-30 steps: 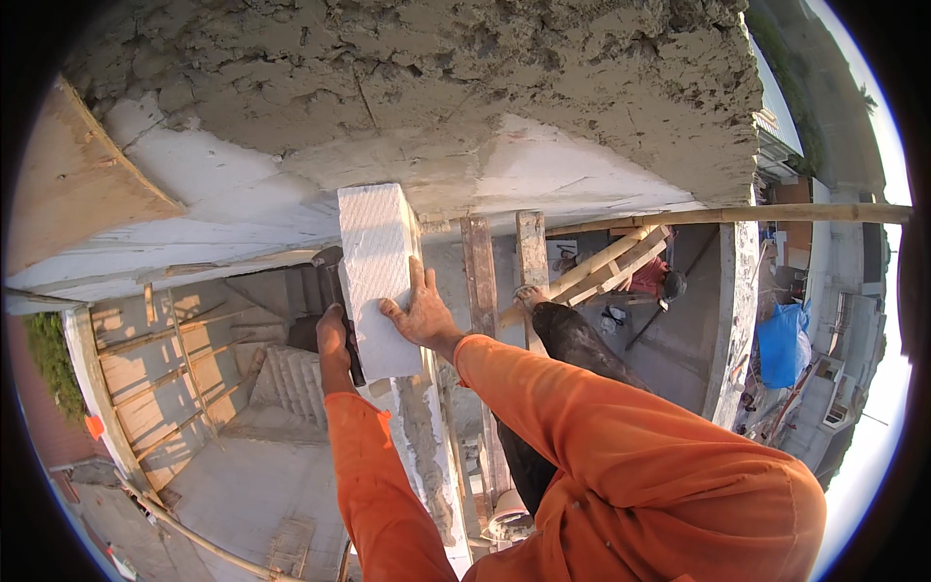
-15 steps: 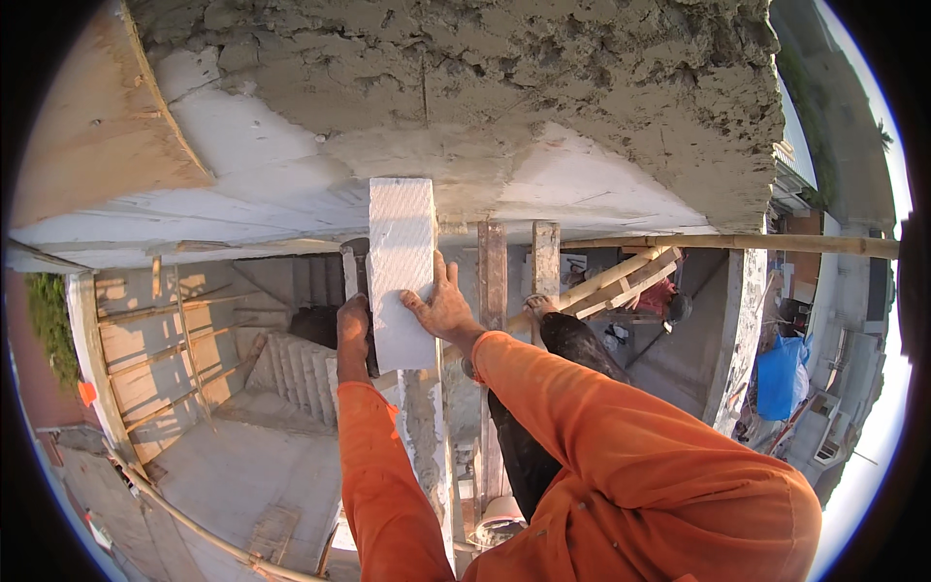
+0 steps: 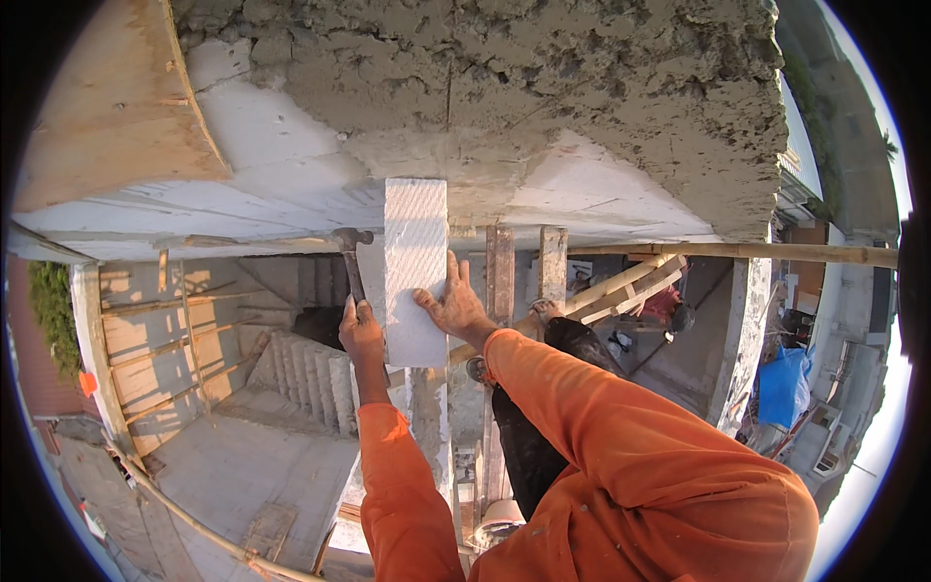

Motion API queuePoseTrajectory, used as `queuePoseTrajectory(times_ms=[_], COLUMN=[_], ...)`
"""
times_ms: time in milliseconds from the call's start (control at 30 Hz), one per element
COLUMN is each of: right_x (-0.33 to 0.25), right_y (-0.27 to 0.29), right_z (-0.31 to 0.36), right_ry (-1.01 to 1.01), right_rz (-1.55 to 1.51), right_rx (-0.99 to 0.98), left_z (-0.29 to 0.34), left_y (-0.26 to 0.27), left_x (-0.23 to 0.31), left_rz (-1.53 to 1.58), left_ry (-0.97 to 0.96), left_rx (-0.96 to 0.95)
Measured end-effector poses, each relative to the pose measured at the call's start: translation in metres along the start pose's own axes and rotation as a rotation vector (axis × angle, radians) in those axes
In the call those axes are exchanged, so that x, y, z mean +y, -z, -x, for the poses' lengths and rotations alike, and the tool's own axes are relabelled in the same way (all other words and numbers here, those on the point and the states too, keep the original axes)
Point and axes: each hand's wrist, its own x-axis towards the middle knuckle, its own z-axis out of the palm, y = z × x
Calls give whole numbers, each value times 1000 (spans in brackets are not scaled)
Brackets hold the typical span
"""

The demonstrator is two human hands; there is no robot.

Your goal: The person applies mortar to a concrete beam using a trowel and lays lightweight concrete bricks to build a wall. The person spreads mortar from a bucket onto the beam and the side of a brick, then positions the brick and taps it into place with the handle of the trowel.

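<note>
My left hand (image 3: 362, 335) is wrapped round the handle of a hammer (image 3: 354, 262). Its dark metal head points up beside the left edge of a long white block (image 3: 416, 281) and looks apart from it. The block has a ridged, rough face and lies along a narrow, mortar-smeared ledge (image 3: 429, 417). My right hand (image 3: 458, 308) rests on the block's right side, thumb across its face and fingers stretched along the edge.
Ahead stands a wall of rough grey mortar (image 3: 582, 87). A bamboo pole (image 3: 776, 251) crosses at right, above slanted timbers (image 3: 630, 291). My bare foot (image 3: 546, 308) is on the timber framing. Concrete stairs (image 3: 301, 378) lie far below at left. A blue sheet (image 3: 784, 386) hangs at right.
My left hand has lifted the hammer a little, and its head now shows clearly beside the block. The right hand keeps its place on the block. The whole view has shifted slightly.
</note>
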Motion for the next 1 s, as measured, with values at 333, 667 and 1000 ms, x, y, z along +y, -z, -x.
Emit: queuePoseTrajectory(times_ms=[333,667,1000], right_x=[0,-2,11], right_y=[3,10,3], right_z=[2,2,-1], right_ry=[10,-14,4], right_rz=[89,69,129], right_rx=[34,-14,45], left_z=[27,39,38], left_y=[30,28,33], left_x=[61,71,113], left_rz=[-38,114,15], left_ry=[-189,-276,-40], left_rx=[-229,-116,-336])
